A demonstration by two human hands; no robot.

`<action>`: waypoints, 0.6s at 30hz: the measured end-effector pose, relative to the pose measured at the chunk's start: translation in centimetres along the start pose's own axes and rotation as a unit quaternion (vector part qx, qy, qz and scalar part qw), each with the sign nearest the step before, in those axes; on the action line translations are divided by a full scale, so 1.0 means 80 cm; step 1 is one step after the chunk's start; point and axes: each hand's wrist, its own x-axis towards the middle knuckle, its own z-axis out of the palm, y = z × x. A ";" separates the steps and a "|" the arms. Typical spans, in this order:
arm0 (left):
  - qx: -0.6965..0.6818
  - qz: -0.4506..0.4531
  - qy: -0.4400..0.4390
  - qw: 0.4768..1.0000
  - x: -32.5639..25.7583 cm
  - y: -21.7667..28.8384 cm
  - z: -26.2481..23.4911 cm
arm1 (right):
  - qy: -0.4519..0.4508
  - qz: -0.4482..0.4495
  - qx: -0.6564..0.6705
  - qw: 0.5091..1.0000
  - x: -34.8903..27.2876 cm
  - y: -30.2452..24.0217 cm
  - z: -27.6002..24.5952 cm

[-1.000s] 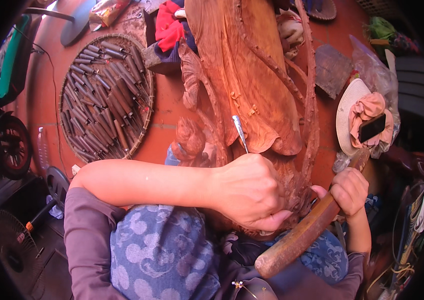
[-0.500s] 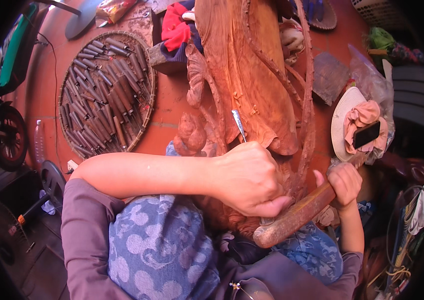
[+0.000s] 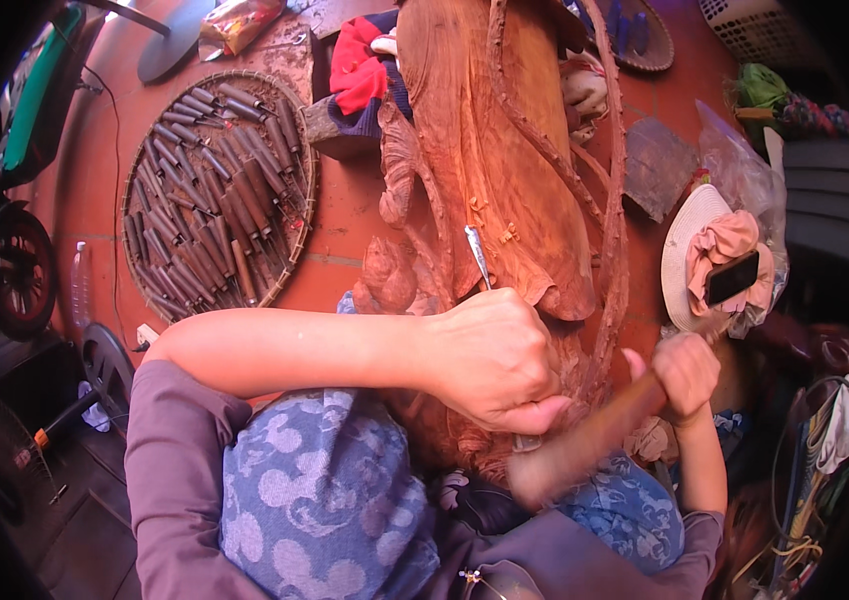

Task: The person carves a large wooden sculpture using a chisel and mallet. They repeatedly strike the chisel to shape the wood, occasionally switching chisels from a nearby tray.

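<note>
Carving a big wooden carving (image 3: 504, 170) with a chisel (image 3: 477, 255) and a wooden mallet (image 3: 584, 445).
The left hand (image 3: 489, 360) was shut tight around the chisel on the wood; the right hand (image 3: 686, 375) gripped the mallet. Many shapes looked cut already, with more left.

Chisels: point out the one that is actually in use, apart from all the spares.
It is the metal-bladed chisel gripped in the left hand, its tip on the carved wood panel. All the others lie loose in the round woven tray on the floor.
</note>
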 end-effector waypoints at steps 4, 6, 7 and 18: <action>-0.010 0.013 -0.001 1.000 0.000 -0.003 0.003 | 0.027 -0.036 0.083 0.996 -0.009 -0.002 -0.005; -0.001 0.009 -0.009 1.000 0.000 -0.002 0.001 | 0.040 -0.041 0.055 0.997 -0.005 0.007 0.004; 0.005 0.005 -0.013 1.000 -0.001 -0.002 -0.001 | 0.049 -0.046 0.042 0.997 -0.003 0.010 0.008; 0.004 0.004 -0.010 1.000 -0.006 -0.010 0.001 | 0.005 -0.029 0.014 0.999 -0.002 0.000 -0.002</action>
